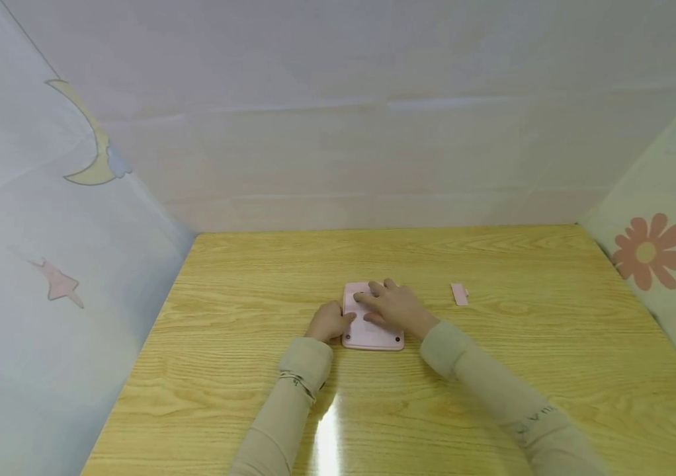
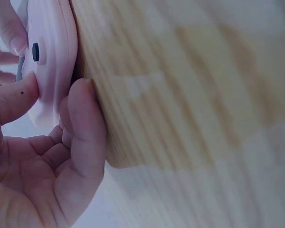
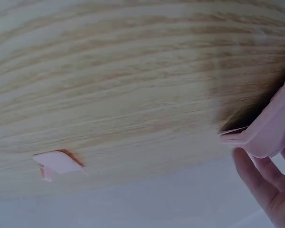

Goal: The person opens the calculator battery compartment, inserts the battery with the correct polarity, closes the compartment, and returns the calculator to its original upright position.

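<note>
A pink calculator-like device (image 1: 374, 338) lies back side up on the table, with small dark round feet (image 2: 36, 52) near its corners. My left hand (image 1: 327, 322) grips its left side, thumb on the back and fingers against the edge. Over the upper right part of the back, my right hand (image 1: 399, 309) spreads its fingers, with thumb and fingertips at the surface. It hides much of the device in the head view. In the right wrist view, fingertips (image 3: 249, 166) are at the device's edge.
To the right of the device lies a small pink cover (image 1: 460, 294) with a tab on one side. The wooden table (image 1: 254, 277) meets pale fabric walls (image 1: 314, 165) at the back and on both sides.
</note>
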{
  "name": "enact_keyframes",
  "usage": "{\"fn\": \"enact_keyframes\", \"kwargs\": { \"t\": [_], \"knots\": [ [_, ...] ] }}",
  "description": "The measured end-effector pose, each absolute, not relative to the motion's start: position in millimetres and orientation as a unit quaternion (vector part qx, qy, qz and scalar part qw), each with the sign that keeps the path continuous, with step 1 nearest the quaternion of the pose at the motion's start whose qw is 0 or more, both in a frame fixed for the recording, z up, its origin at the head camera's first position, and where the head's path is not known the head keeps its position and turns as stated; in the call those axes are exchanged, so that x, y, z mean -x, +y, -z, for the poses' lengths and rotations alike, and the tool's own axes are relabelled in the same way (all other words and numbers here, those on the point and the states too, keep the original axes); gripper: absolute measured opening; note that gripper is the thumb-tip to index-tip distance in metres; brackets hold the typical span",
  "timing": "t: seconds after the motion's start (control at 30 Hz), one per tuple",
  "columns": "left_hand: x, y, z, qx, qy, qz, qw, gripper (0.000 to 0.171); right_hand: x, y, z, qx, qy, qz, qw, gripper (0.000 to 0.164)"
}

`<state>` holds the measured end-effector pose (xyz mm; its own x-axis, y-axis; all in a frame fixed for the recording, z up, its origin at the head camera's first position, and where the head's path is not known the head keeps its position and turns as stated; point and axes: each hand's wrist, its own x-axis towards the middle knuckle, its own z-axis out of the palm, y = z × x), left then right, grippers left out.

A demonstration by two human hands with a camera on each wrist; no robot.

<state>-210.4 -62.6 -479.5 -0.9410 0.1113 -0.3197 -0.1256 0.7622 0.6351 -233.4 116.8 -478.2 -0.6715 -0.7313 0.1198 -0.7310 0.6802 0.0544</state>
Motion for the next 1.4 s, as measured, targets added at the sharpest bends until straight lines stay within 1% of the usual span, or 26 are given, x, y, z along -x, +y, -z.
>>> {"fn": "enact_keyframes", "kwargs": {
  "t": [0.13,0.27,0.57,0.67,0.8,0.93,1.07,1.2,1.3,1.4],
  "knots": [
    [210,-63,480,0.003,0.924,-0.345,0.166,0.025,233,121,480,-0.386,-0.921,-0.022,0.042,0.046],
    [211,-64,480,-0.001,0.928,-0.337,0.16,0.024,234,122,482,-0.394,-0.918,-0.038,0.038,0.046],
    [213,-67,482,-0.001,0.922,-0.351,0.161,0.024,237,123,487,-0.416,-0.906,-0.032,0.069,0.044],
    [212,-67,483,-0.004,0.924,-0.35,0.154,0.024,236,122,488,-0.406,-0.909,-0.039,0.084,0.039],
    [211,-65,485,-0.005,0.926,-0.348,0.148,0.024,233,116,492,-0.37,-0.922,-0.063,0.095,0.029],
    [210,-64,485,0.001,0.922,-0.356,0.154,0.024,231,109,494,-0.328,-0.936,-0.083,0.099,0.024],
    [211,-65,482,0.0,0.921,-0.355,0.159,0.025,227,98,490,-0.268,-0.95,-0.146,0.066,0.02],
    [211,-65,478,-0.008,0.926,-0.342,0.16,0.026,225,84,482,-0.179,-0.954,-0.237,0.026,0.018],
    [210,-65,477,-0.011,0.927,-0.34,0.161,0.027,225,76,478,-0.13,-0.959,-0.25,0.019,0.016],
    [210,-64,477,-0.011,0.927,-0.34,0.159,0.028,225,71,475,-0.115,-0.963,-0.241,0.024,0.014]
  ]
}}
